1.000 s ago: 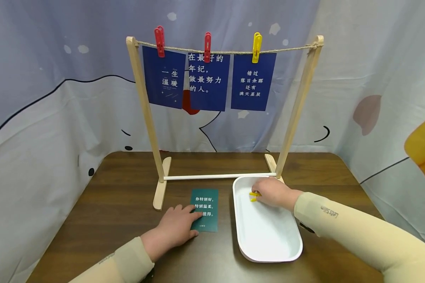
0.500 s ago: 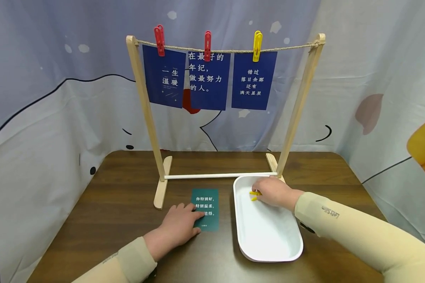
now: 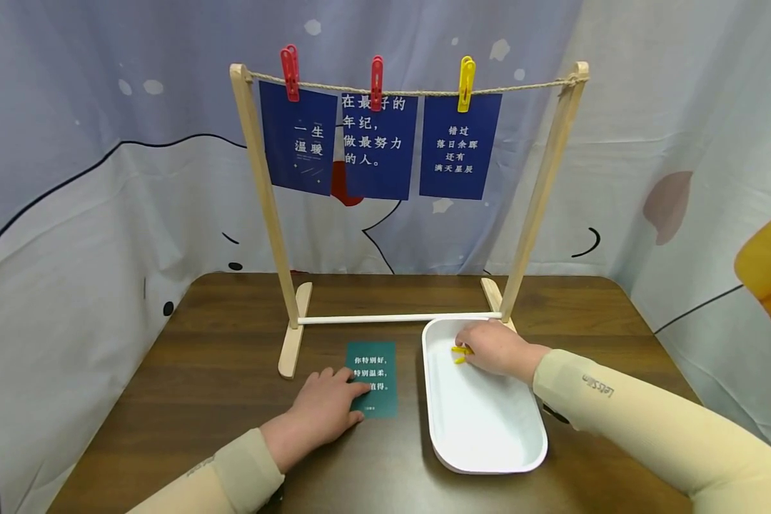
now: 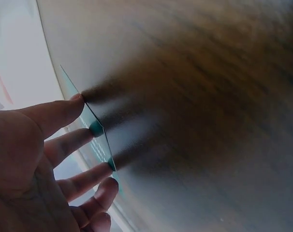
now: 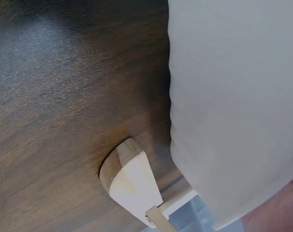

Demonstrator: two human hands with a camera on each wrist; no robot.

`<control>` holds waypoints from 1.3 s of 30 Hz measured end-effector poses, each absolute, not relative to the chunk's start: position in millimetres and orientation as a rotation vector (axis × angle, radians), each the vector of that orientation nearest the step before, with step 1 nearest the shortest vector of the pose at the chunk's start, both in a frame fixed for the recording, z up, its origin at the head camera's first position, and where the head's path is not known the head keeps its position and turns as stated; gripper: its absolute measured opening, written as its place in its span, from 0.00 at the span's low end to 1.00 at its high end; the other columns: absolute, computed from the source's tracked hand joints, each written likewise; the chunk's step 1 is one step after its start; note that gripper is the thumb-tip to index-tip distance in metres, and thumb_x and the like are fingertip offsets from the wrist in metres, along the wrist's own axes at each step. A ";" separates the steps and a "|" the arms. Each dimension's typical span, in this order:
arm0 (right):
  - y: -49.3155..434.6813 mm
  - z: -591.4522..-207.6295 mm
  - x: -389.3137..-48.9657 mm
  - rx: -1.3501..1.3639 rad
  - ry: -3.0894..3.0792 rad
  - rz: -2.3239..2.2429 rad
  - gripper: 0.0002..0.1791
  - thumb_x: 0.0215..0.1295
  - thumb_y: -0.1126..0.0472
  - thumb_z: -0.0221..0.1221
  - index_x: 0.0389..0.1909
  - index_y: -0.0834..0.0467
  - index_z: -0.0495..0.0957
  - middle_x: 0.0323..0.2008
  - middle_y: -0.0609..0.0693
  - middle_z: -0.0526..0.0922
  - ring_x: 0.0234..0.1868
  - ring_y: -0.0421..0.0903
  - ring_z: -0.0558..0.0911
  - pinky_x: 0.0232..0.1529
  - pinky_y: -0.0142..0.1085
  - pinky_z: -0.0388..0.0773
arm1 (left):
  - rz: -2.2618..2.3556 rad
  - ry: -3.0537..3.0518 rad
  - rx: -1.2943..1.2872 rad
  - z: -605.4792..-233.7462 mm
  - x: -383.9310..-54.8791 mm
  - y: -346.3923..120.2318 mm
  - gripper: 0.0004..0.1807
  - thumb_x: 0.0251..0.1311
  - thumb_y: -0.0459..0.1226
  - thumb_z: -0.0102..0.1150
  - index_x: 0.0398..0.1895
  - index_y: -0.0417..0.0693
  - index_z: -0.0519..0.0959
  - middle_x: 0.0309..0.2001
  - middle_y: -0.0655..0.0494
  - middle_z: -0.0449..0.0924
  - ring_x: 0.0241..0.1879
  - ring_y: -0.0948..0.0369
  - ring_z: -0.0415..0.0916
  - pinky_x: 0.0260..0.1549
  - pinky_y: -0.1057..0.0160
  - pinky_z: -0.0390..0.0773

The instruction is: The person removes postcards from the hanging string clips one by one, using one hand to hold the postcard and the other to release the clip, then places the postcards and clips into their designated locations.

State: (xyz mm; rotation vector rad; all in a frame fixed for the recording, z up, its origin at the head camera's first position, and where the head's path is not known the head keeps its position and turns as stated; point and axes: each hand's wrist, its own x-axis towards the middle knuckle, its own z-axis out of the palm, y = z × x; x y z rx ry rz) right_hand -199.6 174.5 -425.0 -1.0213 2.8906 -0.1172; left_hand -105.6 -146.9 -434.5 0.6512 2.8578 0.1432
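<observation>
My left hand (image 3: 321, 408) lies on the left side of a dark green card (image 3: 384, 400) with white writing, flat on the table. In the left wrist view the thumb and fingertips touch the card (image 4: 69, 82) at its edge and face, fingers spread. Inside a white plastic tray (image 3: 478, 428), toward its far end, my right hand (image 3: 500, 348) has curled fingers on a yellow clothespin (image 3: 460, 350); two yellow prongs stick out left of the fingertips and the rest is hidden under the hand. The right wrist view shows mainly the tray's outer wall (image 5: 233, 87).
A wooden stand (image 3: 270, 214) with a rope (image 3: 527, 88) strung across its top stands behind. Three dark blue cards hang there: two on red clothespins (image 3: 376, 84), one on a yellow one (image 3: 465, 84). The stand's white bottom rod (image 3: 360, 320) passes just behind the tray. A patterned curtain closes off the back.
</observation>
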 end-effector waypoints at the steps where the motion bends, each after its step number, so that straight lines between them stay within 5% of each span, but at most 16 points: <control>1: 174.4 -424.0 -200.0 -1.007 2.886 -0.118 0.07 0.56 0.63 0.68 0.37 0.55 0.83 0.33 0.45 0.82 0.36 0.43 0.79 0.39 0.43 0.71 | 0.143 2.857 0.650 -434.3 -105.4 -147.1 0.26 0.59 0.52 0.67 0.61 0.61 0.79 0.60 0.49 0.75 0.50 0.48 0.72 0.47 0.45 0.70; 7: 175.7 -411.5 -199.8 -0.927 2.893 -0.134 0.13 0.63 0.60 0.65 0.48 0.59 0.83 0.46 0.51 0.85 0.47 0.49 0.83 0.51 0.48 0.74 | 0.162 2.854 0.652 -432.9 -104.0 -148.2 0.27 0.59 0.52 0.67 0.61 0.60 0.79 0.60 0.48 0.74 0.51 0.48 0.71 0.48 0.45 0.70; 15: 180.9 -366.4 -197.8 -0.965 3.027 -0.264 0.14 0.65 0.57 0.64 0.49 0.59 0.82 0.42 0.50 0.84 0.43 0.48 0.83 0.50 0.49 0.74 | 0.318 2.896 0.617 -423.1 -111.6 -150.0 0.28 0.61 0.53 0.65 0.63 0.56 0.77 0.61 0.48 0.74 0.55 0.46 0.71 0.52 0.43 0.69; 23: 190.2 -286.5 -201.7 -0.945 3.176 -0.471 0.13 0.69 0.58 0.58 0.49 0.59 0.82 0.44 0.53 0.85 0.44 0.51 0.81 0.51 0.49 0.74 | 1.362 2.640 0.261 -384.2 -164.1 -130.0 0.21 0.68 0.51 0.59 0.61 0.59 0.77 0.56 0.61 0.77 0.55 0.55 0.74 0.52 0.49 0.74; 34: 187.0 -171.5 -213.3 -0.783 3.361 -0.659 0.18 0.74 0.55 0.52 0.55 0.61 0.79 0.50 0.57 0.80 0.50 0.54 0.76 0.51 0.51 0.71 | 2.206 2.063 0.039 -340.6 -233.3 -68.3 0.20 0.70 0.49 0.56 0.63 0.58 0.75 0.58 0.57 0.78 0.57 0.49 0.74 0.54 0.47 0.72; 39: 176.5 -139.6 -226.5 -0.830 3.468 -0.748 0.19 0.74 0.56 0.51 0.57 0.62 0.78 0.49 0.58 0.80 0.53 0.53 0.75 0.56 0.49 0.70 | 2.449 1.787 -0.024 -321.4 -249.1 -42.1 0.19 0.71 0.47 0.56 0.63 0.58 0.75 0.56 0.59 0.79 0.51 0.54 0.76 0.49 0.53 0.72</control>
